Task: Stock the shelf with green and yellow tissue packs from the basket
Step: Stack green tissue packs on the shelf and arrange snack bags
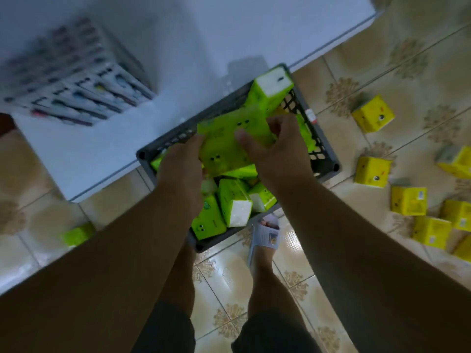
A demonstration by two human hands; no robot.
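Observation:
A dark grey plastic basket stands on the tiled floor against a white shelf. It holds several green tissue packs. Both hands are over the basket on a cluster of green packs. My left hand grips the cluster's left side. On its right side my right hand curls its fingers and thumb over the top. Another green pack leans upright at the basket's far end. Several yellow tissue packs lie scattered on the floor to the right.
A block of boxed goods sits on the white shelf at the left. One green pack lies on the floor beside the shelf edge. My foot in a white slipper stands just behind the basket.

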